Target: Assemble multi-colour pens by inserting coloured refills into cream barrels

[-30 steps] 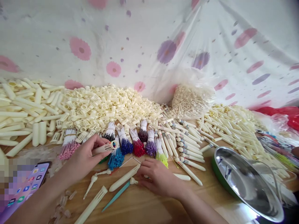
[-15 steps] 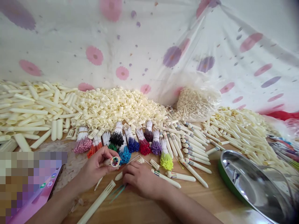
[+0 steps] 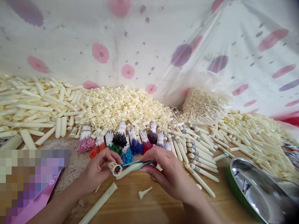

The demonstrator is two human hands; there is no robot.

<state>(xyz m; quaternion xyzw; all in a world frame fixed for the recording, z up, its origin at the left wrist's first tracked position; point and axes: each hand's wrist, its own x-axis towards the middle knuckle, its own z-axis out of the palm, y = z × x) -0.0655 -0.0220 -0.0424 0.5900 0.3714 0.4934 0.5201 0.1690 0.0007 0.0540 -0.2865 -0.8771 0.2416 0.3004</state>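
Observation:
My left hand (image 3: 99,168) is closed round a short cream slotted cap (image 3: 115,168), whose round open end faces the camera with coloured tips inside. Pinched in my right hand (image 3: 167,169) are teal tweezers (image 3: 137,165); their points reach the cap's right side. Behind both hands stand bundles of white refills with coloured tips, such as pink (image 3: 85,143), orange (image 3: 96,147) and blue (image 3: 135,144). A cream barrel (image 3: 127,171) lies partly behind the tweezers. Below the hands are a long slotted tube (image 3: 100,203) and a small cream plunger piece (image 3: 144,193).
Heaps of cream tubes (image 3: 32,105) and slotted caps (image 3: 126,107) line the back. Finished-looking pens (image 3: 201,155) lie right of centre, near a bag of small parts (image 3: 203,105). A green-sided metal pan (image 3: 238,189) stands right; a phone (image 3: 35,208) lies left.
My right hand has risen from the table and turned, bringing the tweezers to the cap. The cap sits slightly lower, and the plunger piece now shows. The whole view has shifted a little.

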